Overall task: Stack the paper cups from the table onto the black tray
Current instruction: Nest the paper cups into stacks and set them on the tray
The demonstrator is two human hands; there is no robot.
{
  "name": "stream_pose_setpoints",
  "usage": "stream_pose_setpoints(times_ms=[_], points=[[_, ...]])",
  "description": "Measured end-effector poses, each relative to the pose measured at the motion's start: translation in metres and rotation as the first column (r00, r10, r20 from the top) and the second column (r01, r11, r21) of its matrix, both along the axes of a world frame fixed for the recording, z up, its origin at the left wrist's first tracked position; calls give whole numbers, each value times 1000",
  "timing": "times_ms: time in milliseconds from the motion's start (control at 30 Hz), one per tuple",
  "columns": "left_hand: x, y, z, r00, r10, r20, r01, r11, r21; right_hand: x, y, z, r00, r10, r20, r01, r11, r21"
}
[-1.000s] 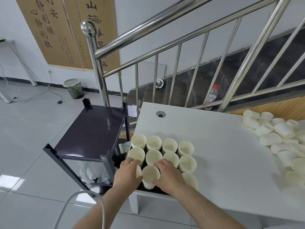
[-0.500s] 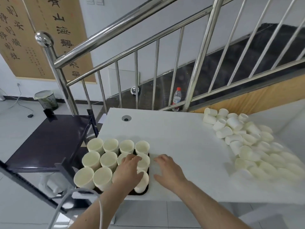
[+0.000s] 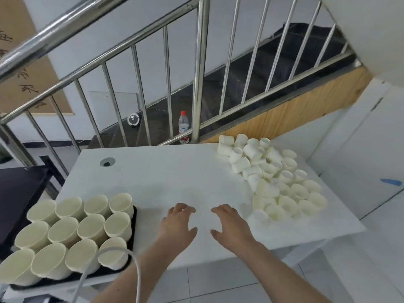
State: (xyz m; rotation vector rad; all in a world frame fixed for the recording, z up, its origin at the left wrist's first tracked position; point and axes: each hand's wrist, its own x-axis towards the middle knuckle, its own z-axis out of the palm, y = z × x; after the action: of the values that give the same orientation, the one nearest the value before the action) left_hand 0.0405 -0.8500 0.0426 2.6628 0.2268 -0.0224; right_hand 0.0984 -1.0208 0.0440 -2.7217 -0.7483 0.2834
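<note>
Several stacks of upright paper cups (image 3: 90, 226) fill the black tray (image 3: 133, 226) at the white table's front left corner. A loose heap of paper cups (image 3: 277, 184), many lying on their sides, covers the table's right side. My left hand (image 3: 178, 224) and my right hand (image 3: 229, 224) hover side by side over bare table between the tray and the heap. Both hands hold nothing and their fingers are spread. The tray's near edge is partly hidden by the cups.
The white table (image 3: 175, 171) has a cable hole (image 3: 107, 162) at its back left. A steel stair railing (image 3: 200, 73) stands behind it, with a water bottle (image 3: 183, 126) on the stairs. A dark shelf cart (image 3: 19, 193) sits left of the tray. A white cable (image 3: 131, 259) crosses the front.
Both hands left the cups on the tray and moved right over bare table. The view swung right, bringing the loose heap closer to centre.
</note>
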Motion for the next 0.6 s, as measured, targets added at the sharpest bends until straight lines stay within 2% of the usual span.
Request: stream_pose_setpoints(times_ms=[233, 600], points=[[61, -34, -7, 998, -61, -25, 61, 998, -13, 44, -42, -4, 996, -90, -19, 90, 996, -25], [206, -59, -34, 997, -75, -20, 73, 993, -95, 194, -75, -13, 981, -190, -29, 187, 977, -99]])
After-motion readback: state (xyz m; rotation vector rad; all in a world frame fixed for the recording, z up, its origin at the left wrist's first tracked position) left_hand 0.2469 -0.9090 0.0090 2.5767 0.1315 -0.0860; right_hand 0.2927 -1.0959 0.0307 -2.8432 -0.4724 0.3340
